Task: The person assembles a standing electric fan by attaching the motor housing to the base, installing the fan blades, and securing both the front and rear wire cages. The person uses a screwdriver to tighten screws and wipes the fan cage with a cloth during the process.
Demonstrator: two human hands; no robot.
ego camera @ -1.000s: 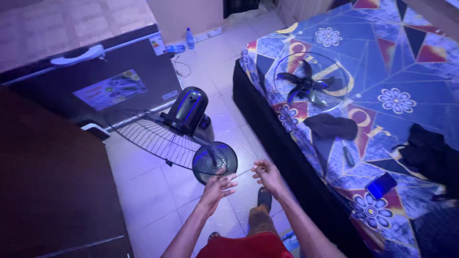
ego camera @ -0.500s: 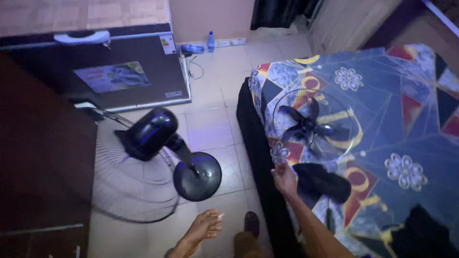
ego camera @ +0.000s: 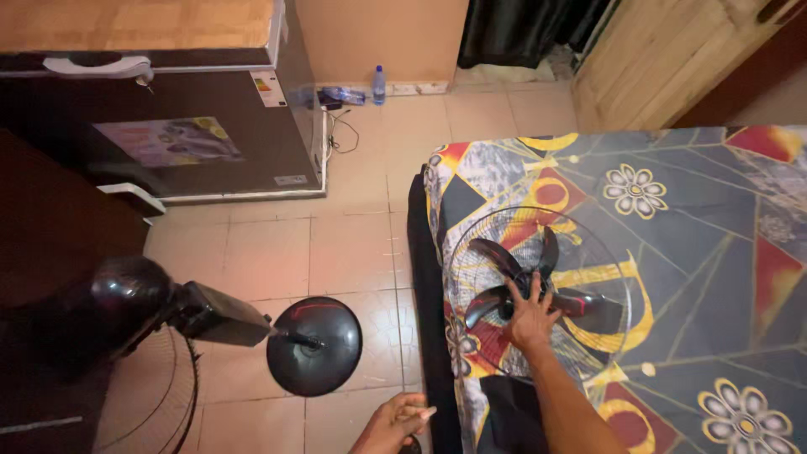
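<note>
The black fan blade (ego camera: 538, 290) lies flat on the bed (ego camera: 698, 252), nested inside the round wire guard (ego camera: 588, 252) that sits under it like a shallow dish, so neither piece can roll off the patterned cover. My right hand (ego camera: 531, 318) is spread over the blade's hub, fingers fanned out and pressing on the centre where the blades meet; I judge that is the best place to take it, since the hub carries the weight and the thin blades would flex. I cannot tell whether the fingers have closed on it or only rest there. My left hand (ego camera: 395, 423) hangs low by the bed's edge, loosely curled, with something small and pale at the fingertips that is too small to make out; it touches nothing else. A dark cloth (ego camera: 504, 412) lies on the bed just under my right forearm. Out on the tiled floor (ego camera: 353, 244) the rest of the fan is tipped over: its round black base (ego camera: 315, 345) faces up towards me, and the motor housing (ego camera: 126, 303) lies to the left with the rear wire guard (ego camera: 160, 395) on it, laid down so the head is within reach. Farther off stands a chest freezer (ego camera: 185, 134) against the wall, with 2 plastic bottles (ego camera: 378, 84) on the floor beside it and a wooden door (ego camera: 672, 59) to the right.
</note>
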